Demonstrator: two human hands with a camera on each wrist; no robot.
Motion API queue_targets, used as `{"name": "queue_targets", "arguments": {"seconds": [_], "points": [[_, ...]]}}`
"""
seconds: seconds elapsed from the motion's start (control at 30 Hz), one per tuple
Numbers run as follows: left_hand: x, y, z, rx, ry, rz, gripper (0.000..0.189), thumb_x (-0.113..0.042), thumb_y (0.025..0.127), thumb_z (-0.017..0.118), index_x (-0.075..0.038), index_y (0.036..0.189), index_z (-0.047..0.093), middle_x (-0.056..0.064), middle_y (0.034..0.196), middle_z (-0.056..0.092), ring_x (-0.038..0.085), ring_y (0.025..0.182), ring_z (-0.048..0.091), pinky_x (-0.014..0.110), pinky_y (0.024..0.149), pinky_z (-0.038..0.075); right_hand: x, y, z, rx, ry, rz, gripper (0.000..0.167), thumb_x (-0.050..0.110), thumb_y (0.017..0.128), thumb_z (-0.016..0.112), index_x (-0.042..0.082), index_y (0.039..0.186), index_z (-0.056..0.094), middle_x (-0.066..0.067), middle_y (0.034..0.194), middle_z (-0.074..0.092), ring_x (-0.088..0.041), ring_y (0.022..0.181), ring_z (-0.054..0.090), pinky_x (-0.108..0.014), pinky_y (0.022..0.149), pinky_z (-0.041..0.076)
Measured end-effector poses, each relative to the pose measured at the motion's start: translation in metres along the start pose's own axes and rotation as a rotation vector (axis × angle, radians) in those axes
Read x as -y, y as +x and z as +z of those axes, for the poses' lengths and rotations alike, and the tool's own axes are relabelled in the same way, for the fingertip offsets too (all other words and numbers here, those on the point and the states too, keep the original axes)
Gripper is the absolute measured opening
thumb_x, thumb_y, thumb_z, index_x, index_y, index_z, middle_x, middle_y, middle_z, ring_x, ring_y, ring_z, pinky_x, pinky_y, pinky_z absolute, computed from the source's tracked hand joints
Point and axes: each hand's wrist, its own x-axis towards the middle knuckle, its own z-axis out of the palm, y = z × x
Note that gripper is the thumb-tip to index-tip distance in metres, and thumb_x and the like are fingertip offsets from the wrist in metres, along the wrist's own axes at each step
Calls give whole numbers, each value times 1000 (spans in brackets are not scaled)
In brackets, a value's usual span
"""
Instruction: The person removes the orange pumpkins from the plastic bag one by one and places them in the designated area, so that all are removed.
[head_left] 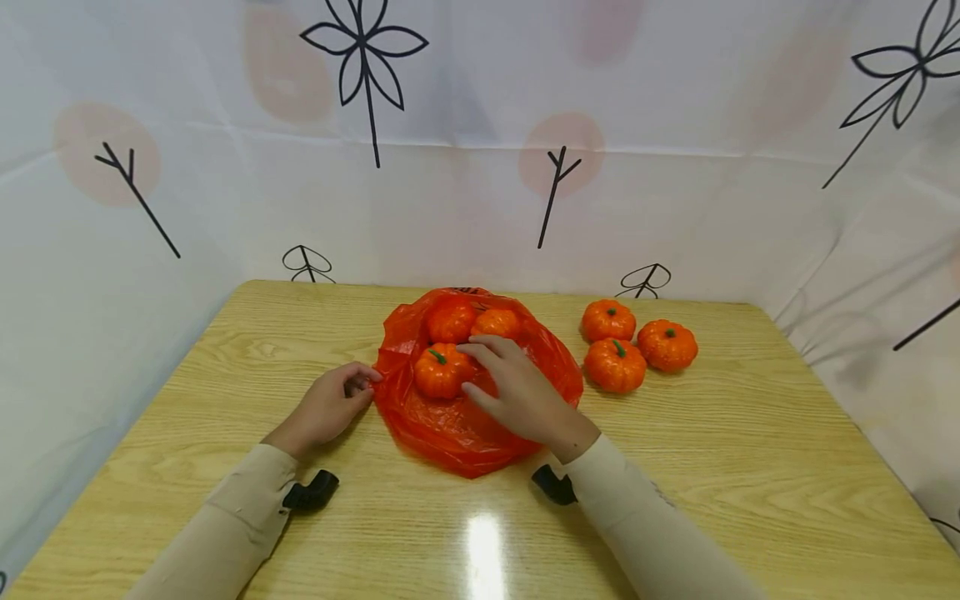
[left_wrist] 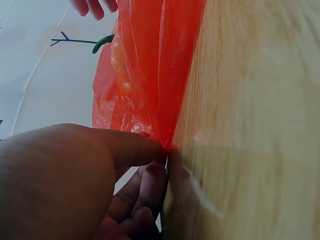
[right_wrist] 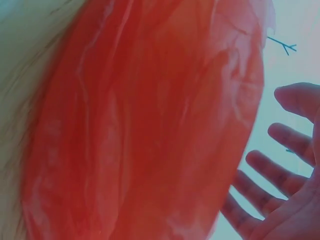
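A red plastic bag [head_left: 480,450] lies spread open on the table with three small orange pumpkins inside. The front pumpkin [head_left: 441,375] has a green stem; behind it sit a redder one [head_left: 451,320] and a paler orange one [head_left: 497,322]. My left hand [head_left: 333,407] pinches the bag's left edge between thumb and fingers, low against the tabletop in the left wrist view. Above the bag, my right hand [head_left: 517,392] has its fingers spread, the fingertips near the front pumpkin's right side. In the right wrist view these fingers [right_wrist: 275,172] are apart with nothing between them.
Right of the bag, three more pumpkins stand grouped: a back one [head_left: 608,320], a front one [head_left: 615,367] and a right one [head_left: 667,345]. All rest on a wooden table [head_left: 750,467]. A patterned white cloth [head_left: 465,200] hangs behind it.
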Motion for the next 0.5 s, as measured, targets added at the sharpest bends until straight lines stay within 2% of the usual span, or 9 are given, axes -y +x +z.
{"name": "queue_targets", "arguments": {"seconds": [0.5], "points": [[1,1,0,-10,-7,5,19,-4,98,60,-6,115,66,9,101,67,19,89,59,36,83,49,5,14,12,81,70,1,56,28,97,66,17,148,47,-8,154,41,-28,143,38,-48,113,40]]}}
